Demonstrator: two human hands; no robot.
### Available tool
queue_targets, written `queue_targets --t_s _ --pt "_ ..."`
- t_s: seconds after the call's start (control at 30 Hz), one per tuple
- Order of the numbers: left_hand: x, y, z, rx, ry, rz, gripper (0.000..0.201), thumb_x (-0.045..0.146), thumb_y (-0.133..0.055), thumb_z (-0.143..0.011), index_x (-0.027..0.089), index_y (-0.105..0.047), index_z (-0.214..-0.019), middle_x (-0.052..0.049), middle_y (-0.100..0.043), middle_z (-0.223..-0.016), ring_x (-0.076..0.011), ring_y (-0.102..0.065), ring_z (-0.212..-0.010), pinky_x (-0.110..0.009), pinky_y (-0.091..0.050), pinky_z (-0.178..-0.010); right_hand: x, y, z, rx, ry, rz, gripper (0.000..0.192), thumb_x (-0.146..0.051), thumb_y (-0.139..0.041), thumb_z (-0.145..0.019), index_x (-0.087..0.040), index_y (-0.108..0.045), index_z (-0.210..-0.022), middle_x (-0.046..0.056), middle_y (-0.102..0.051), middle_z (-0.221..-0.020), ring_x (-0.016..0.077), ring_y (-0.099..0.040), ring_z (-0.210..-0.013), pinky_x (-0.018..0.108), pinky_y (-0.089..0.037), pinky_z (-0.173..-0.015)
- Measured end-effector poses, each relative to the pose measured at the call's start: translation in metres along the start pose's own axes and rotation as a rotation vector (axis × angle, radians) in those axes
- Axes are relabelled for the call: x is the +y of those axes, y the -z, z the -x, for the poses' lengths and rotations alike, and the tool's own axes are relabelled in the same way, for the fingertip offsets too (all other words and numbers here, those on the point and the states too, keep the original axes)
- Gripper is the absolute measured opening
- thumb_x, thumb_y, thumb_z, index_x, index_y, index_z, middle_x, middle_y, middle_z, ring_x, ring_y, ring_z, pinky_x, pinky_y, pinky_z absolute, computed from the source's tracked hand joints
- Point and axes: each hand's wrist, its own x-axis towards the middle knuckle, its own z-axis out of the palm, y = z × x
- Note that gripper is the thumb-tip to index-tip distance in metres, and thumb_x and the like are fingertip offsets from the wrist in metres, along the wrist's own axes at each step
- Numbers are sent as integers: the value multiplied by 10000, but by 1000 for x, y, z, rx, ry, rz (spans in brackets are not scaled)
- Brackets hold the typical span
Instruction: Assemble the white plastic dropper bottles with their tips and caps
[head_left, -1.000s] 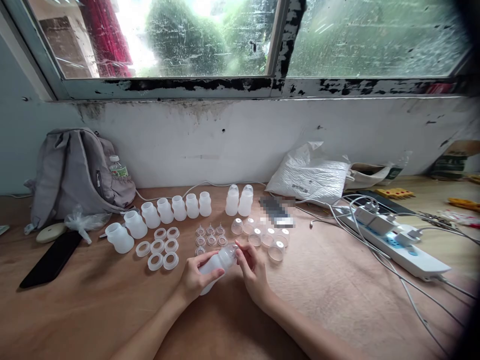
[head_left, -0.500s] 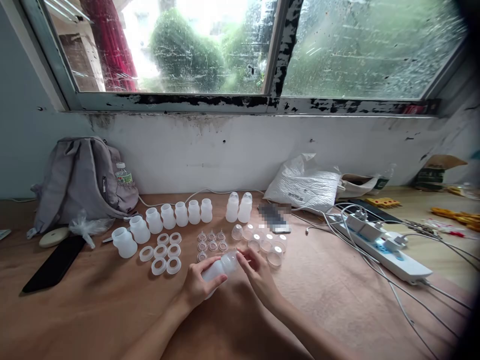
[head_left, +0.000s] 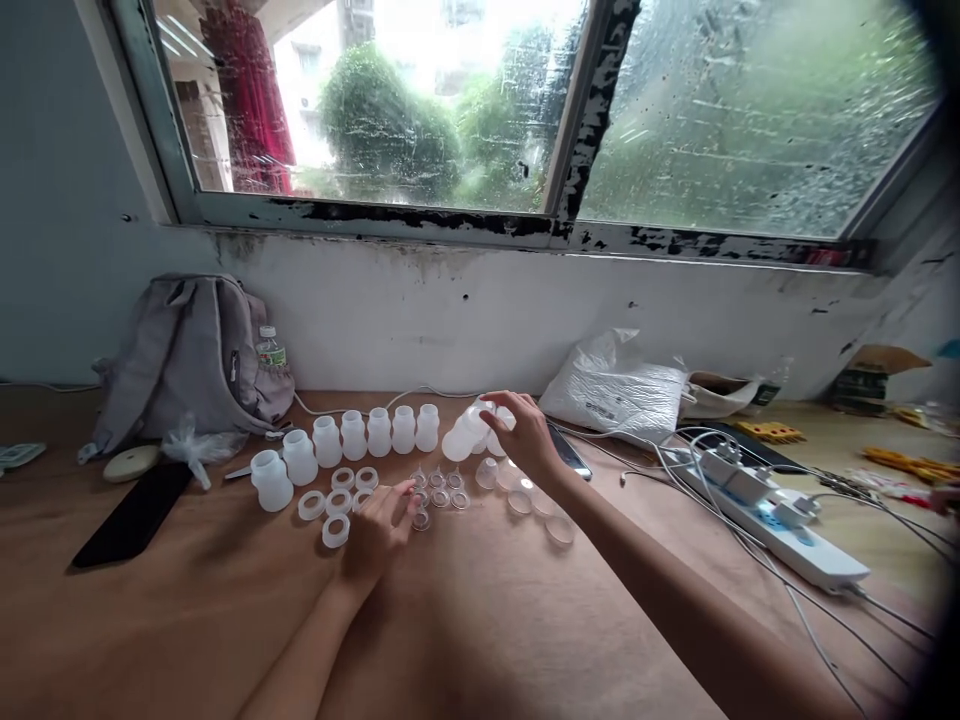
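Note:
A capped translucent baby bottle (head_left: 466,430) leans in my right hand (head_left: 519,430), whose fingers are round its upper end beside the finished bottles at the back. My left hand (head_left: 379,530) is low over the table between the white collar rings (head_left: 336,531) and the clear teats (head_left: 439,498), fingers bent and apart; it covers part of the ring group. Open bottle bodies (head_left: 353,435) stand in a curved row behind the rings. Clear dome caps (head_left: 519,502) lie below my right forearm.
A grey backpack (head_left: 187,350) and a black phone-like slab (head_left: 133,515) are at the left. Toward the right lie a silver plastic mailer (head_left: 619,390), a phone (head_left: 571,455) and a white power strip (head_left: 795,545) with trailing cables.
The bottle, held by both hands near the front before, has moved back in my right hand to the standing capped bottles. My left hand has released it and shifted left toward the rings.

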Motion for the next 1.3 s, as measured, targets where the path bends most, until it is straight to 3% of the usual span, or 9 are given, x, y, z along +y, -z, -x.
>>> queue_targets --t_s 0.13,0.23,0.37,0.57,0.77,1.07,1.17,1.3 --pt "-11 2 -5 74 44 -248 240 275 -430 -809 201 -622 -933 -89 -651 -873 -248 -563 -854 -323 -389 -757 13 -35 -20 -93 29 175 146 -215 -507 -809 -235 -580 -934 42 -641 -933 217 -485 -925 346 -319 -795" --pt "-13 8 -8 55 140 -491 244 249 -387 -817 189 -612 -889 -96 -647 -847 -249 -565 -829 -310 -387 -696 23 -60 -26 -149 49 256 156 -200 -482 -823 -234 -564 -951 45 -638 -930 213 -471 -936 339 -304 -788" --pt "-12 23 -13 -81 340 -686 225 270 -392 -800 178 -597 -793 -103 -642 -785 -247 -584 -767 -294 -385 -612 35 -78 -29 -209 53 353 182 -192 -435 -845 -233 -548 -982 61 -635 -913 216 -471 -934 342 -284 -780" --pt "-7 41 -19 -296 586 -791 328 390 -391 -782 146 -610 -776 -145 -654 -802 -285 -608 -787 -313 -401 -602 43 -85 -34 -225 42 417 200 -181 -425 -847 -210 -519 -1022 77 -632 -924 218 -472 -941 343 -264 -785" --pt "-6 46 -19 -413 598 -817 368 442 -417 -747 140 -627 -765 -158 -650 -842 -322 -594 -850 -346 -422 -613 45 -88 -36 -223 33 432 189 -196 -421 -853 -208 -536 -1002 75 -618 -983 219 -457 -971 342 -274 -793" --pt "-5 39 -16 -509 557 -791 323 443 -455 -727 161 -612 -734 -142 -646 -867 -312 -597 -838 -346 -423 -615 52 -84 -28 -228 81 439 325 -208 -421 -851 -235 -463 -1172 74 -500 -1218 241 -374 -1115 382 -267 -865" --pt "-8 35 -13 -514 514 -769 293 431 -456 -727 178 -598 -693 -114 -651 -826 -294 -603 -804 -333 -418 -603 49 -78 -23 -168 122 372 336 -198 -409 -852 -197 -443 -1187 89 -529 -1173 235 -399 -1088 375 -290 -864" --pt "-9 32 -11 -505 467 -734 252 409 -463 -722 196 -579 -656 -77 -650 -767 -270 -605 -763 -317 -411 -588 38 -70 0 -102 156 220 235 -194 -356 -868 -163 -516 -1037 92 -594 -948 204 -498 -872 325 -366 -751"
